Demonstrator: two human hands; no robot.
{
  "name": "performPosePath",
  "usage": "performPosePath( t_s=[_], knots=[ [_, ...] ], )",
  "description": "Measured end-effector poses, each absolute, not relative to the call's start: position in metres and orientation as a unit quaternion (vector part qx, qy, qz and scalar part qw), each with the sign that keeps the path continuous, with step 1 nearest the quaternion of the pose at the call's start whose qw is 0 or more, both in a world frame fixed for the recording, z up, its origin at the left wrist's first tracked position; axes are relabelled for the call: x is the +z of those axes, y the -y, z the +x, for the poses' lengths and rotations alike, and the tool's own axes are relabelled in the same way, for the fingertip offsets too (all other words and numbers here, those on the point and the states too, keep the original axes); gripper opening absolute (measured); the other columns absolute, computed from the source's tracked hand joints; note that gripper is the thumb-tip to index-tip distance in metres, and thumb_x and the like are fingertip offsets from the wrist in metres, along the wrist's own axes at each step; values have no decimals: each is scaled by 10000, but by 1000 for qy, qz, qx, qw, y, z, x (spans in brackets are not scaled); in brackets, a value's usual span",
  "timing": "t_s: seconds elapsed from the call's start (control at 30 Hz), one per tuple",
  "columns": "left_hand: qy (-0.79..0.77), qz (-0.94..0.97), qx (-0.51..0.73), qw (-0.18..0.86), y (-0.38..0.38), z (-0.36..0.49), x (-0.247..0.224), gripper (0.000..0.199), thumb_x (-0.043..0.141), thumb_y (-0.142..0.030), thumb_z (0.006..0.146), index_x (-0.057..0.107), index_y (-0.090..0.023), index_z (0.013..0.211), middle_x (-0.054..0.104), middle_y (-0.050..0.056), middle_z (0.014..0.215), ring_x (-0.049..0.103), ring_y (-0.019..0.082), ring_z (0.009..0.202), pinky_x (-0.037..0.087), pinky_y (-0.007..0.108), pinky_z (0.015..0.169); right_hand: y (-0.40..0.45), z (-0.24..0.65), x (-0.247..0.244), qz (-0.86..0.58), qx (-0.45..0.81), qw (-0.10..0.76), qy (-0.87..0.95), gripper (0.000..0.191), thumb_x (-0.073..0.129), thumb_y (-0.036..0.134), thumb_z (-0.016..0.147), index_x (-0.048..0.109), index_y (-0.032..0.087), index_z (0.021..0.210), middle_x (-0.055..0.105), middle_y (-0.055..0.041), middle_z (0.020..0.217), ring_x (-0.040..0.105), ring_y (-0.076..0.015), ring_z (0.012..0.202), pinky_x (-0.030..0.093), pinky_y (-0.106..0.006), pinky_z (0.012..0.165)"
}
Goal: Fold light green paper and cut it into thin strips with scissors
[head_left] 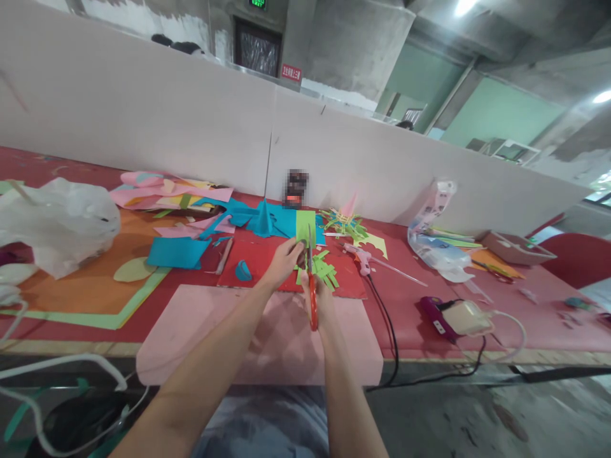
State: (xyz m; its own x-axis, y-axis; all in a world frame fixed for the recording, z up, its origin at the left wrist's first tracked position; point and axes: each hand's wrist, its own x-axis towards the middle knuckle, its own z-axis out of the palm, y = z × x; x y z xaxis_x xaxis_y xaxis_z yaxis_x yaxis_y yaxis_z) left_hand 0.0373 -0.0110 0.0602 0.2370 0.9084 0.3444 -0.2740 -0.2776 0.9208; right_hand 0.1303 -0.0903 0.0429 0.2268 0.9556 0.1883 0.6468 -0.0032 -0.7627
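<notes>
My left hand [289, 259] pinches the lower left edge of a green paper strip [304, 222], which stands upright in front of me. Red-handled scissors [312, 299] are in my right hand [321, 294], blades pointing away from me along the strip's right side. Whether the blades are apart or closed on the paper I cannot make out. Just below and right of the strip lie several narrow green paper pieces [327, 270]. They rest on a red sheet [258, 254], where a small blue folded piece [243, 271] also sits. A pink board [191, 324] is under my forearms.
A pink glue gun [363, 257] with a black cord lies to the right. Farther right are a purple power strip [436, 318] with a white adapter and a plastic bag [436, 248]. Coloured paper and a white bag [62, 219] cover the left. A white partition [214, 133] stands behind.
</notes>
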Motion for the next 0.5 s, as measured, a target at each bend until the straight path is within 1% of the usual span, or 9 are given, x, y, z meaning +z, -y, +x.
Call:
performPosePath(
  t_s=[0.2,0.37,0.5],
  knots=[
    [-274,574,548,543,12,37,61,266,445,-374,796,376,-185,622,357,-62,463,428,78,408,373,217,442,95,126,50,-671,223,406,578,406,320,544,798,448,200,625,475,-3,525,452,-130,503,329,-236,468],
    [-272,572,548,547,12,36,61,289,461,-393,788,367,-180,615,365,-63,471,429,72,411,377,212,446,89,128,42,-678,219,412,568,423,366,570,771,382,203,561,417,20,484,396,-120,477,309,-245,458],
    [-279,570,548,545,12,35,62,292,470,-386,785,371,-175,608,370,-64,460,427,71,407,375,210,451,88,129,39,-677,219,419,564,431,378,572,766,378,200,547,413,26,478,379,-113,466,307,-250,459]
  ],
)
